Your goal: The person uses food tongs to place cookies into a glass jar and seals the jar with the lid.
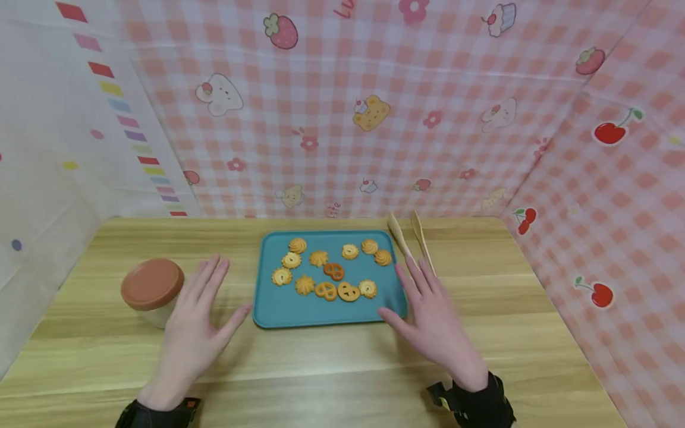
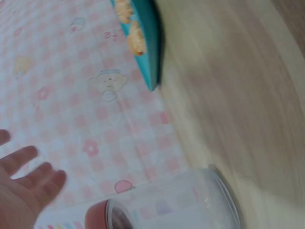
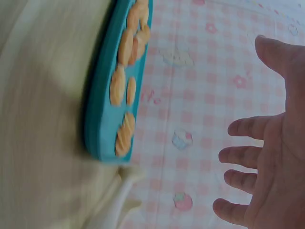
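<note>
My left hand (image 1: 195,327) is held over the table with its fingers straight and the thumb apart, holding nothing. Beside it on the left stands a clear jar (image 2: 176,205) with a reddish-brown lid (image 1: 152,283). My right hand (image 1: 436,321), also with spread, straight fingers and nothing in it, hovers by the right edge of a blue tray (image 1: 321,315). Several cookies lie scattered on the tray, among them a dark pretzel-shaped cookie (image 1: 334,271) and a round one with holes (image 1: 348,292). Two light wooden arms, like tongs (image 1: 422,241), lie right of the tray, partly hidden by my right hand.
The wood-grain table (image 1: 299,374) ends at the back against a pink checked cloth (image 1: 342,160) with printed pictures. Similar cloth (image 1: 605,249) closes off the right side, and a white cloth (image 1: 43,196) hangs on the left.
</note>
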A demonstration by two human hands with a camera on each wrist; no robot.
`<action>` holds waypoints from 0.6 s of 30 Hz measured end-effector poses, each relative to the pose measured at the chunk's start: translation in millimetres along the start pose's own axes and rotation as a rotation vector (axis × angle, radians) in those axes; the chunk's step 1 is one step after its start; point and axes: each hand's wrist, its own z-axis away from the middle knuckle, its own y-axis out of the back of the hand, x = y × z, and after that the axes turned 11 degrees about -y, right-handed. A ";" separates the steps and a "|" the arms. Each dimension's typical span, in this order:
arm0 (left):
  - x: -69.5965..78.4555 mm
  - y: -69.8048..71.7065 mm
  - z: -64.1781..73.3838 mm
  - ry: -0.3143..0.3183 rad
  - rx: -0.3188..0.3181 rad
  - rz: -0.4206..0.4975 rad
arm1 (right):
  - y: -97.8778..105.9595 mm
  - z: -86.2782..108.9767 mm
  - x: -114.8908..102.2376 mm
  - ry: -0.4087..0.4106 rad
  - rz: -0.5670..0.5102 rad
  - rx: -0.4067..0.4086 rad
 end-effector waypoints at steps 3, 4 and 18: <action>-3.7 8.1 2.6 -0.060 0.158 0.069 | -5.0 -0.9 -9.8 0.014 -0.048 -0.032; -5.1 11.2 3.1 -0.080 0.204 0.087 | -6.0 -2.0 -13.7 0.021 -0.060 -0.043; -41.5 71.9 34.0 0.312 0.282 0.230 | -25.1 -24.6 -93.6 0.242 -0.067 -0.155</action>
